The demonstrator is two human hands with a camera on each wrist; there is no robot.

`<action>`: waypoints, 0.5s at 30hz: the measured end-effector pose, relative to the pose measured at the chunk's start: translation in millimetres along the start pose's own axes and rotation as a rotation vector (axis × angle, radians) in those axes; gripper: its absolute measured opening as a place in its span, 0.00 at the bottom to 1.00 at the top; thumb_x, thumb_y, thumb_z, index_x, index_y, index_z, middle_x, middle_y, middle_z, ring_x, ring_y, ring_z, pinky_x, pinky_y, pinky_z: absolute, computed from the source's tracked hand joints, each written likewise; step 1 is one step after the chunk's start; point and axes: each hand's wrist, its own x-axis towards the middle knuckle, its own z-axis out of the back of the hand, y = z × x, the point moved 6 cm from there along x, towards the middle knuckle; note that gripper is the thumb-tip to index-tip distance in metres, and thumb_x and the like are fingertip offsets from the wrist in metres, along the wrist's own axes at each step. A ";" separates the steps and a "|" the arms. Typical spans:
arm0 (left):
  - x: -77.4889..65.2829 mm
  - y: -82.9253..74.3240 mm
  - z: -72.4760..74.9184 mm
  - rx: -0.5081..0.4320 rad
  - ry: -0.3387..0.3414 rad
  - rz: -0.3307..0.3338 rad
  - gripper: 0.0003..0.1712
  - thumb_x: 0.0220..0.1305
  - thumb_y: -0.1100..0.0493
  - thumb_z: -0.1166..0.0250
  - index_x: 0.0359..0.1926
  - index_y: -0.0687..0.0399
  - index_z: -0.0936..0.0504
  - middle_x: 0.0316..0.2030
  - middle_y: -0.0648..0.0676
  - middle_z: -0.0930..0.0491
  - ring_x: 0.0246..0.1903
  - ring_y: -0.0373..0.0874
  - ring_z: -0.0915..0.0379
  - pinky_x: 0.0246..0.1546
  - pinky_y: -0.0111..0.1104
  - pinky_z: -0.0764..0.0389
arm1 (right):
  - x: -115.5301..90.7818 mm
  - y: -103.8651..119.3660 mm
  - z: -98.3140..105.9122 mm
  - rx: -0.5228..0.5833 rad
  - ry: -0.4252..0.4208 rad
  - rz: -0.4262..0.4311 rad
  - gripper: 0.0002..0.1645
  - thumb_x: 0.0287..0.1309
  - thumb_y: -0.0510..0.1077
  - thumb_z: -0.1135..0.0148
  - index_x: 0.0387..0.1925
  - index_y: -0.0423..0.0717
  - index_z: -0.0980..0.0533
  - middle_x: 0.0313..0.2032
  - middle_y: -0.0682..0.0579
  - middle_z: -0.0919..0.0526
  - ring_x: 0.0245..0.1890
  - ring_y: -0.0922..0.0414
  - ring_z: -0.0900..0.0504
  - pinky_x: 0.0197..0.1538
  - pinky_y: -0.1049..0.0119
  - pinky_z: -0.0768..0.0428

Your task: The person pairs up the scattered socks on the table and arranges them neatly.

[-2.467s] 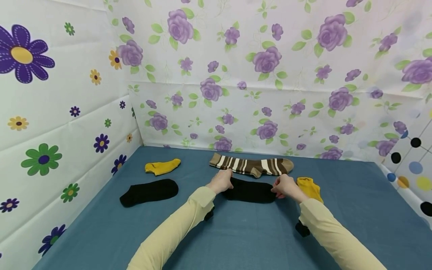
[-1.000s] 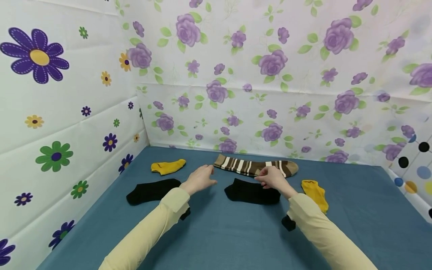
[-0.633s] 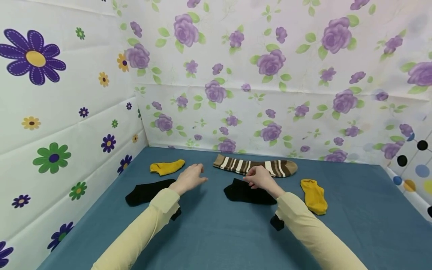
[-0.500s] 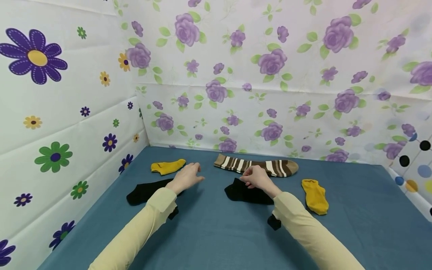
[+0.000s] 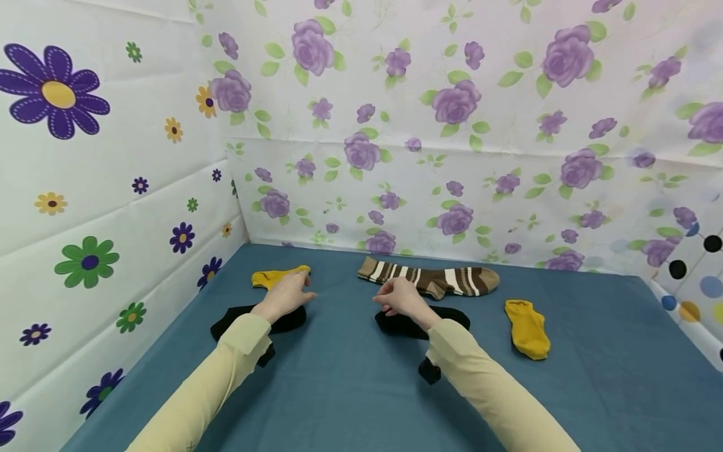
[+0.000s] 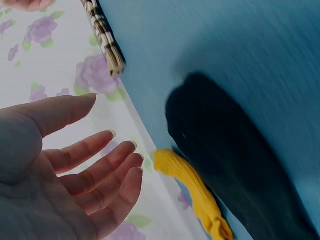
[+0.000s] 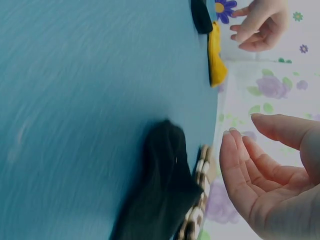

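My left hand (image 5: pixel 284 296) hovers over the left black sock (image 5: pixel 290 320), its fingers loosely bent and holding nothing. Just behind it a small yellow sock (image 5: pixel 265 279) lies partly hidden by that hand. In the left wrist view the black sock (image 6: pixel 225 155) and the ribbed yellow sock (image 6: pixel 186 175) lie side by side beyond the fingertips. My right hand (image 5: pixel 403 298) is above the middle black sock (image 5: pixel 452 316), covering part of it, with nothing between thumb and fingers. In the right wrist view, a gap shows between thumb and fingertips, with that black sock (image 7: pixel 162 185) below them.
Brown-and-white striped socks (image 5: pixel 429 279) lie near the back of the blue cloth (image 5: pixel 350 389). Another yellow sock (image 5: pixel 528 329) rests at the right. Flower-printed sheets (image 5: pixel 361 113) rise behind the table and on the left.
Both hands have let go of the middle black sock, which now lies flat. My left hand has moved left over the other black sock; my right hand has also drifted left.
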 end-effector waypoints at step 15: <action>-17.7 36.2 7.4 -0.016 -0.019 0.069 0.14 0.58 0.59 0.37 0.40 0.65 0.26 0.36 0.59 0.27 0.31 0.48 0.31 0.33 0.42 0.28 | 7.6 25.2 -51.8 0.037 0.109 0.062 0.04 0.56 0.34 0.41 0.33 0.34 0.23 0.29 0.40 0.22 0.29 0.48 0.21 0.32 0.58 0.22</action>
